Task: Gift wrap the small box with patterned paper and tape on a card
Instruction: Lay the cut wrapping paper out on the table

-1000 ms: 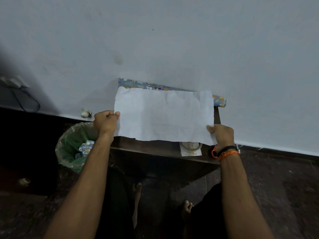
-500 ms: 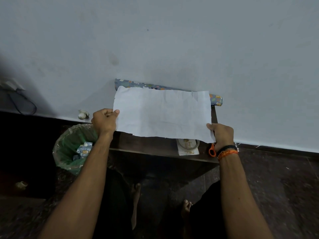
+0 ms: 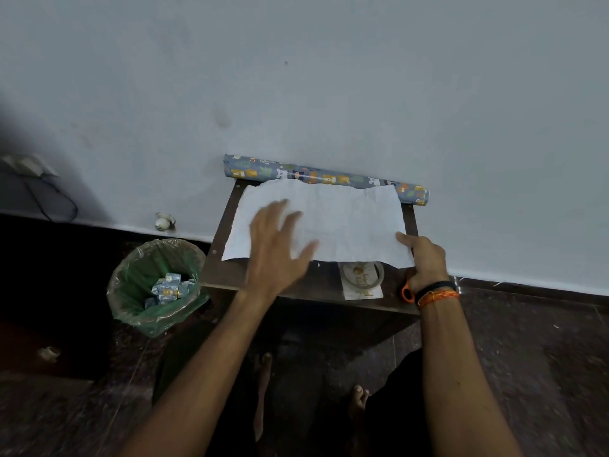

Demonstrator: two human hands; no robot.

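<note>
Left hand (image 3: pixel 280 249) spread flat, fingers splayed over the white-side-up paper sheet (image 3: pixel 333 219) on the small table (image 3: pixel 224 245). Right hand (image 3: pixel 425 262) pinching the sheet's near right corner. Patterned roll (image 3: pixel 326 178) just past the fingertips, against the wall.

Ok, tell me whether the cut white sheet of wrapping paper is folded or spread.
Spread: the white paper sheet lies flat, plain side up, across the dark wooden table.

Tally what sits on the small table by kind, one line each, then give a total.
Cut sheet of paper, white side up: 1
Roll of patterned paper: 1
Tape roll, partly under the sheet: 1
Card under the tape roll: 1
Orange-handled tool, mostly hidden by the right hand: 1
Total: 5
No small box is visible.
</note>
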